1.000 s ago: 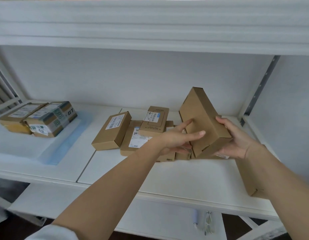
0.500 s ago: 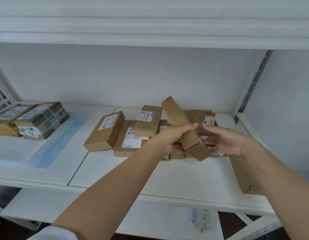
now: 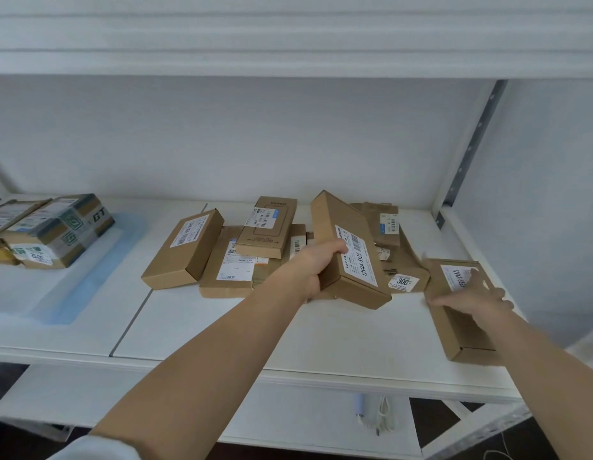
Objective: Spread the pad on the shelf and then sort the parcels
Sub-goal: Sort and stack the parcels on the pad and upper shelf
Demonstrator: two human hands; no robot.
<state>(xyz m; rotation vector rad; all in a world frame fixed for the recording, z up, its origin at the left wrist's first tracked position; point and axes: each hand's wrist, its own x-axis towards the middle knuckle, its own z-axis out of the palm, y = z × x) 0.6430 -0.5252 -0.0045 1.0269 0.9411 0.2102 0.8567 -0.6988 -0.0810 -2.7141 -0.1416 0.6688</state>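
My left hand (image 3: 316,268) grips a long flat cardboard parcel (image 3: 350,247) with a white label, held tilted above a heap of brown parcels (image 3: 252,250) in the middle of the white shelf (image 3: 288,330). My right hand (image 3: 476,298) lies with spread fingers on another flat labelled parcel (image 3: 454,310) at the shelf's right end. A white pad with a blue edge (image 3: 89,280) lies spread on the left part of the shelf. Taped parcels (image 3: 53,232) stand on it.
The shelf above (image 3: 288,54) overhangs the work area. A metal upright (image 3: 467,151) and a white side wall close the right end. A lower shelf (image 3: 305,413) with a cable lies beneath.
The long parcel has turned label-up and now rests in my left hand alone. My right hand has let it go and moved right onto the flat parcel at the shelf's end.
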